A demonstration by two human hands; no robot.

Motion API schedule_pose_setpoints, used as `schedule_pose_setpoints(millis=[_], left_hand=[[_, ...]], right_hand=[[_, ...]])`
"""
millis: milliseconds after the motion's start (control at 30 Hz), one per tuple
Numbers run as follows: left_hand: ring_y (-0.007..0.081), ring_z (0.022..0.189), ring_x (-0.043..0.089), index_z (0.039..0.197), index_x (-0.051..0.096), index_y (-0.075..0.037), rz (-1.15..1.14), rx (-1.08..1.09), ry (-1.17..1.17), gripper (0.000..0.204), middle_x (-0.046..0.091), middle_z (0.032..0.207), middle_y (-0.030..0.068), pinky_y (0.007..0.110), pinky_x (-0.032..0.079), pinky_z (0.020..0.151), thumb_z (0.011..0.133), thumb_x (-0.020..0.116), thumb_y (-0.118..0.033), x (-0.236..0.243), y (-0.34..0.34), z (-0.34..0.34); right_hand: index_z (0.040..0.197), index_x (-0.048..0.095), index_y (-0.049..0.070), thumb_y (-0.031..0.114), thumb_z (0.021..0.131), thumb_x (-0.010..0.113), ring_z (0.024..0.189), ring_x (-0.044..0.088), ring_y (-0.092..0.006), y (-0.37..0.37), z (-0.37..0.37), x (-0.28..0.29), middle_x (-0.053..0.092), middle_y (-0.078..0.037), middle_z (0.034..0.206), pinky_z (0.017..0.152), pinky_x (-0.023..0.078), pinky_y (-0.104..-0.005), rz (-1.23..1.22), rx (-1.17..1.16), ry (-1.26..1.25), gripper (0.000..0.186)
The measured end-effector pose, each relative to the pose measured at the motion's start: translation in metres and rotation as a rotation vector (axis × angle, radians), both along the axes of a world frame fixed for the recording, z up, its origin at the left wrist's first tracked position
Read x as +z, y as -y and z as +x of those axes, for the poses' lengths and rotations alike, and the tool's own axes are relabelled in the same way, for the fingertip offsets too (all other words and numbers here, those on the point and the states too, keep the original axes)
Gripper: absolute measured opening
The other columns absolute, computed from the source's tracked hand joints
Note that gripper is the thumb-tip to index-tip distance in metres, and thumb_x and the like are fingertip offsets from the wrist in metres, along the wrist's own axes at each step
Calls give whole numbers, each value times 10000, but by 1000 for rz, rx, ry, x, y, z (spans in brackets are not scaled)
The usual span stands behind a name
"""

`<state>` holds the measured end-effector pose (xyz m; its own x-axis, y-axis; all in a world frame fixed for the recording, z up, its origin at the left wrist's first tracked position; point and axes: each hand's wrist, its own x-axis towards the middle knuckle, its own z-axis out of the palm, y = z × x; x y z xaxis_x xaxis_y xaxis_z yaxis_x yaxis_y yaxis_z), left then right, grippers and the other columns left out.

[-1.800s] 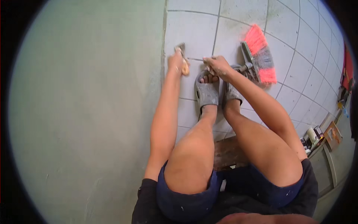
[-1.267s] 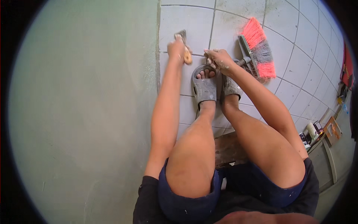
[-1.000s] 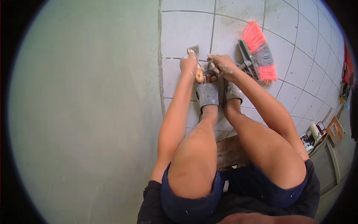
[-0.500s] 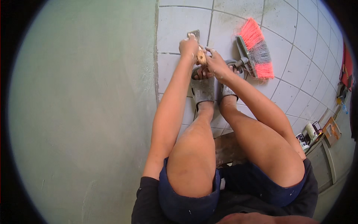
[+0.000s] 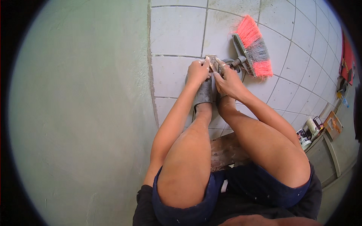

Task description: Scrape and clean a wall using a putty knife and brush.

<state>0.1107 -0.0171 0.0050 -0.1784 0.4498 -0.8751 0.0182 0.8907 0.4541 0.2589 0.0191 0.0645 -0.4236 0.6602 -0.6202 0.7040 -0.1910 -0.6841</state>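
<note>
A putty knife (image 5: 212, 60) with a flat metal blade is held between my two hands, above my sandalled feet. My right hand (image 5: 229, 82) is closed around its handle end, fingers reaching along the blade's right side. At the blade's left edge, the fingers of my left hand (image 5: 198, 72) are pinched together. Whitish smears mark the fingers of both hands. The handle is mostly hidden by my hands. Beneath them are grey sandals (image 5: 204, 90) on my feet.
A broom head (image 5: 255, 49) with pink and grey bristles lies on the tiled floor (image 5: 177, 32), close to my right hand. The plain greenish-grey wall (image 5: 83, 113) fills the left side. A wooden board (image 5: 226, 150) is under my legs; a white tub (image 5: 302, 137) stands at right.
Both hands and the putty knife have come nearer to me and slightly right. The wooden handle, visible between the hands before, is now mostly covered. The view has shifted slightly.
</note>
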Motion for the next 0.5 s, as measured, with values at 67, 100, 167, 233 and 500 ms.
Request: schedule_pose_setpoints(millis=[67, 100, 167, 233, 500], left_hand=[[265, 589, 713, 874, 727, 51, 70, 3, 23, 438, 726, 731, 170, 381, 564, 618, 1011, 579, -337, -6, -2, 3], [264, 600, 715, 875, 728, 52, 88, 15, 46, 432, 726, 735, 176, 379, 563, 616, 1010, 582, -332, -9, -3, 4], [261, 620, 708, 859, 716, 51, 115, 45, -43, 421, 730, 789, 199, 379, 563, 607, 1014, 591, -321, -11, -3, 6], [248, 606, 691, 876, 709, 43, 41, 170, -27, 407, 728, 800, 182, 367, 558, 583, 1021, 594, -319, -9, -3, 3], [147, 653, 595, 928, 686, 30, -8, 316, 289, 352, 656, 770, 77, 321, 485, 576, 1030, 610, -298, 5, -19, -22]], right_hand=[[1272, 593, -79, 216, 929, 566, 962, 677, -483, -10, -6, -1, 675, -357, 985, 897, 521, -502, 3, -51, 69, 453], [1222, 609, -86, 219, 924, 568, 952, 678, -486, -15, -10, -2, 676, -356, 963, 893, 524, -503, -3, -60, 48, 429], [1122, 640, -101, 226, 912, 571, 931, 680, -491, -25, -20, -4, 677, -353, 919, 884, 530, -506, -55, -92, 52, 395], [1003, 658, -105, 235, 898, 577, 878, 681, -502, -30, -28, -5, 676, -344, 844, 845, 542, -510, -83, -1, 115, 365], [1092, 667, -71, 225, 915, 574, 728, 726, -374, -32, -42, -15, 692, -261, 743, 737, 570, -449, -156, 33, 104, 357]])
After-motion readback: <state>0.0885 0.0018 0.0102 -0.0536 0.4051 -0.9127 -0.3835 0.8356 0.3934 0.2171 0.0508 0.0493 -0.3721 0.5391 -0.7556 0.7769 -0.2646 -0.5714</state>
